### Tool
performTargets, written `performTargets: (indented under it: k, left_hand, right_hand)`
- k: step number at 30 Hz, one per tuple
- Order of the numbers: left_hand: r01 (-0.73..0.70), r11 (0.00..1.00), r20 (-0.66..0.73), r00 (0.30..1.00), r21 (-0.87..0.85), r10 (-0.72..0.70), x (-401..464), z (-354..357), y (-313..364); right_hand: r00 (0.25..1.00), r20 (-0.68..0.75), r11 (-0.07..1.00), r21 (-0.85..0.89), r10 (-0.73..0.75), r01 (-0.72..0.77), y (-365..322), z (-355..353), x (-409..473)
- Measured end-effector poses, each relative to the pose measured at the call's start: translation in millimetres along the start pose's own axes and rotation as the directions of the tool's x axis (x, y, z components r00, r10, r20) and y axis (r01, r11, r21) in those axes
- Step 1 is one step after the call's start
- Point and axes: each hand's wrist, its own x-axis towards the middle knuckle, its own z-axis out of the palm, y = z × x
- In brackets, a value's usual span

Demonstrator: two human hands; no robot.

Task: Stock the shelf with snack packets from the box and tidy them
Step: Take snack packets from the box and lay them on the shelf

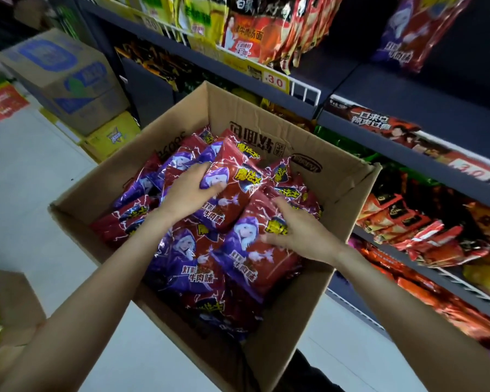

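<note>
Head view: dark shelf unit (374,91) on the right with four tiers visible, packed with bagged snacks; then one open cardboard box (266,284) on the pale floor, holding well over a dozen red-and-purple snack packets (193,264), exact count hidden by overlap. Two bare hands inside: left hand (187,190) curled around one raised packet (232,188), right hand (300,233) with fingers spread, gripping another packet (255,250).
</note>
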Motion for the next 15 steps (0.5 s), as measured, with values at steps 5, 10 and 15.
performTargets:
  k: [5,10,15]
  left_hand:
    - [-0.101,0.984,-0.288,0.956,-0.150,0.054,-23,-4,31]
    - [-0.225,0.934,-0.505,0.861,-0.277,0.058,-46,-7,78]
    - [-0.325,0.916,-0.517,0.840,-0.234,0.166,-55,14,133]
  right_hand:
    - [0.962,-0.265,0.975,0.224,0.062,-0.001,-2,-25,-29]
    - [0.835,-0.526,0.924,0.377,0.164,0.056,9,-54,-77]
    - [0.690,-0.663,0.865,0.490,0.291,0.106,40,-76,-141]
